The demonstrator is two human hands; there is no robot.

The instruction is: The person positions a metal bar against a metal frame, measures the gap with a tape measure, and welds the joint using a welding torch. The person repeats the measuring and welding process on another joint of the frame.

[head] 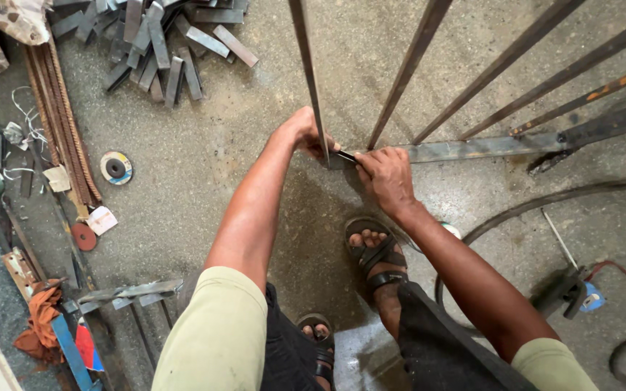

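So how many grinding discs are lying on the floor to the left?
2. A pale disc lies beside the rusty rods; a red disc lies below it, by a white tag. More may be hidden in the clutter.

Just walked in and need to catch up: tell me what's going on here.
A person crouches over a metal grille frame on the concrete floor. The left hand grips an upright bar at its base, and the right hand holds a small dark piece against the joint with the flat bottom rail. Cut steel strips lie piled at upper left, grinding discs nearby.
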